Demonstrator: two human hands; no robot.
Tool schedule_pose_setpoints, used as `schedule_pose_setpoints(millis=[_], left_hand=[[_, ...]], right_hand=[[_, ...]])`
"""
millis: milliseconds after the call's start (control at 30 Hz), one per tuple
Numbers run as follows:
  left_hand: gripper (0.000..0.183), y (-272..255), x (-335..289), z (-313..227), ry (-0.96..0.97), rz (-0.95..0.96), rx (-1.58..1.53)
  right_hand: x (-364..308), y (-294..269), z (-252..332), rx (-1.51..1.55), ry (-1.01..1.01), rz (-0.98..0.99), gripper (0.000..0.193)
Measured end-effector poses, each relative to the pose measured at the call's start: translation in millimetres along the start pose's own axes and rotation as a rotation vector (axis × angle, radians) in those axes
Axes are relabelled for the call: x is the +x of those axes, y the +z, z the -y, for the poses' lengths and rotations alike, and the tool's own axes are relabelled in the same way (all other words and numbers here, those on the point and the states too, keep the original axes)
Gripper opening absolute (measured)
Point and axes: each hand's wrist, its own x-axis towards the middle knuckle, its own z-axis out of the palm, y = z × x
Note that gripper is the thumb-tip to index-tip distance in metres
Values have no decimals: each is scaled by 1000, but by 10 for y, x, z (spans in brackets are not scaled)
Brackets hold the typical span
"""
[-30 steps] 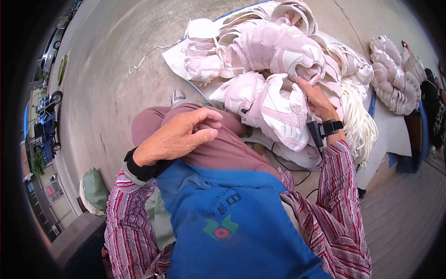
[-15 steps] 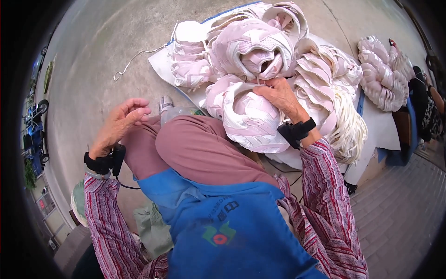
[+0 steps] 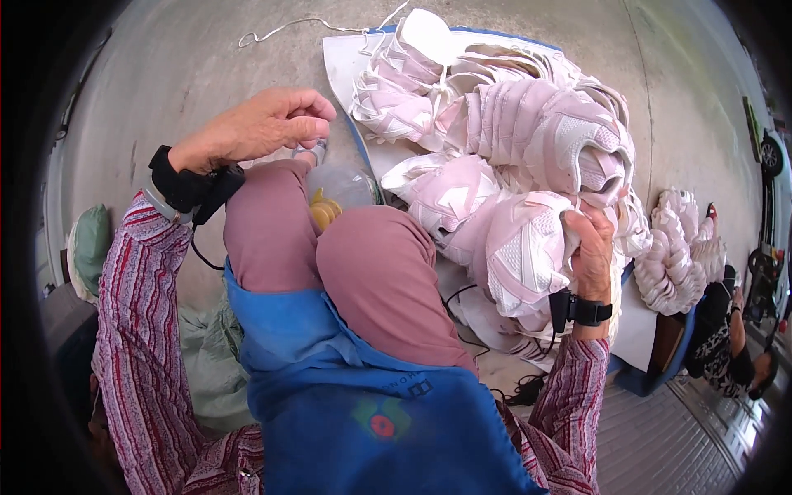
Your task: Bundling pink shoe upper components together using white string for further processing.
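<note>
The pink-white shoe upper (image 3: 524, 252) lies on the pile of uppers (image 3: 511, 140) in front of the knees, its long axis running up-down, slightly tilted. The right hand (image 3: 594, 247) grips its right edge with fingers closed. The left hand (image 3: 260, 124) is half curled above the left knee, holding nothing visible; compared with half a second ago it is higher.
</note>
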Motion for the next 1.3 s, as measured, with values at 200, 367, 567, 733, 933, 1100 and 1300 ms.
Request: schedule_pose_setpoints(millis=[200,367,567,733,933,1100,1300], left_hand=[[33,-39,-94,154,29,-9,-12],[46,77,129,28,149,-63,102],[46,222,204,-350,200,37,356],[42,406,289,-557,111,168,594],[40,662,483,-638,149,243,633],[37,455,297,-682,163,216,541],[29,175,175,-150,64,106,358]], right_hand=[[211,505,548,158,-69,98,28],[-236,294,531,86,-129,15,28],[-892,-931,85,-197,-94,-354,26],[-677,-942,-392,-90,101,-736,23],[-991,-213,-96,-234,-103,-642,23],[-1630,-1269,240,57,-158,-964,26],[-3318,-1639,455,-643,-502,-1104,39]])
